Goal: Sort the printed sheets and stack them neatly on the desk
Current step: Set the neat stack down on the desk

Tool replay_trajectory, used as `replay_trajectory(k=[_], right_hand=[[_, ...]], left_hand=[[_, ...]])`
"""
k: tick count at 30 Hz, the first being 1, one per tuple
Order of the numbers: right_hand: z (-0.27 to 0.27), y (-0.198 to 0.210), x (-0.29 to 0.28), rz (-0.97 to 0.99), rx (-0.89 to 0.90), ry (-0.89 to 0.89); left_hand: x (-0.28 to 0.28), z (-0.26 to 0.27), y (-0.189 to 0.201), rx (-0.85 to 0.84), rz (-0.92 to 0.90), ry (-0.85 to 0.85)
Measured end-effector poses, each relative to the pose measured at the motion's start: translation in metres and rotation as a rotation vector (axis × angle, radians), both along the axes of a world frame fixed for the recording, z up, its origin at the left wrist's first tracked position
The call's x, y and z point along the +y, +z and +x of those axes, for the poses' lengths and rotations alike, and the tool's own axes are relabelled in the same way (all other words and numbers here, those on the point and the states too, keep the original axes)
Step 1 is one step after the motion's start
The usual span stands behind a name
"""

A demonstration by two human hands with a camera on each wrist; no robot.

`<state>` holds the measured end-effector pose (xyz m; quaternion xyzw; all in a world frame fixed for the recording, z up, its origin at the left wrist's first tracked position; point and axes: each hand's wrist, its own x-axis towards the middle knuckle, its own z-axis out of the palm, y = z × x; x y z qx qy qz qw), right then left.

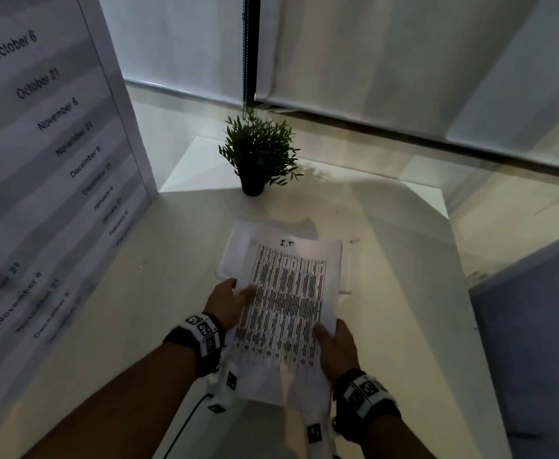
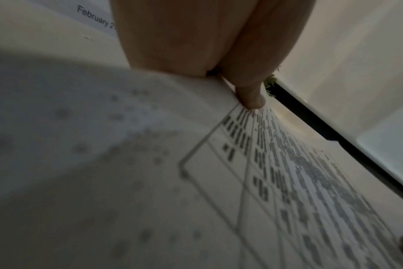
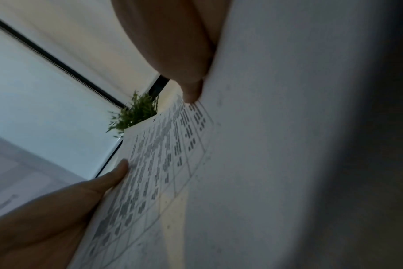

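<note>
A printed sheet point(image 1: 284, 306) headed "I.T", filled with a dense table, is held above the white desk point(image 1: 387, 260). My left hand point(image 1: 230, 303) grips its left edge, thumb point(image 2: 251, 98) on the printed face. My right hand point(image 1: 332, 346) grips the lower right edge, thumb point(image 3: 191, 91) on top and fingers hidden beneath. The same sheet point(image 2: 311, 182) fills the left wrist view, and the sheet point(image 3: 163, 163) also shows in the right wrist view. Under it lies a small stack of white sheets point(image 1: 241, 240) on the desk, its edges peeking out at left and right.
A small potted plant point(image 1: 258, 154) stands at the desk's far edge, just beyond the stack. A tall panel printed with dates point(image 1: 39, 144) walls off the left side. Window blinds point(image 1: 404, 61) hang behind. A grey partition point(image 1: 536, 326) rises at right.
</note>
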<state>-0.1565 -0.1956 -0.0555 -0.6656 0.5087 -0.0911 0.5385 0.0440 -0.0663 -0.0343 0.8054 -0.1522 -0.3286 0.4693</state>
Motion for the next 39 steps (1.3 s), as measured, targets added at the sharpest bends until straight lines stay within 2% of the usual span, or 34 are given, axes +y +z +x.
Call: replay_trajectory(k=[2,5,9,13,19,22,30,32,34,37,39], right_hand=[[0.012,-0.002,-0.011,0.028,-0.022,-0.051],[0.020,-0.014,-0.018,0.069,0.104,-0.077],[0.027,-0.021,-0.010,0.018,0.161,-0.014],[0.039,-0.019,-0.017,0.010,0.133,-0.002],[0.028,-0.026,-0.022,0.001,0.241,0.100],[0.020,-0.023,-0.015,-0.003,0.303,0.092],[0.026,-0.003,-0.025,-0.067,0.242,0.067],[0.019,-0.003,-0.023,0.001,0.313,0.079],[0.005,0.000,-0.020,0.039,0.408,0.112],[-0.027,0.009,-0.019,-0.051,0.565,0.247],[-0.043,0.014,-0.020,-0.071,0.583,0.328]], left_hand=[[-0.003,0.010,-0.006,-0.003,0.090,0.012],[0.006,0.003,-0.027,0.022,0.293,-0.091],[0.012,-0.019,-0.041,0.037,0.244,-0.062],[-0.001,-0.010,-0.041,0.054,0.233,0.006],[-0.003,-0.002,-0.042,0.040,0.250,0.049],[0.003,-0.017,-0.034,-0.029,0.293,-0.013],[-0.002,-0.011,-0.040,0.033,0.240,0.008],[0.003,-0.010,-0.041,0.022,0.221,0.016],[0.012,-0.007,-0.043,-0.018,0.255,0.099],[0.029,-0.010,-0.031,-0.039,0.268,0.185],[0.041,-0.016,-0.028,-0.039,0.264,0.184]])
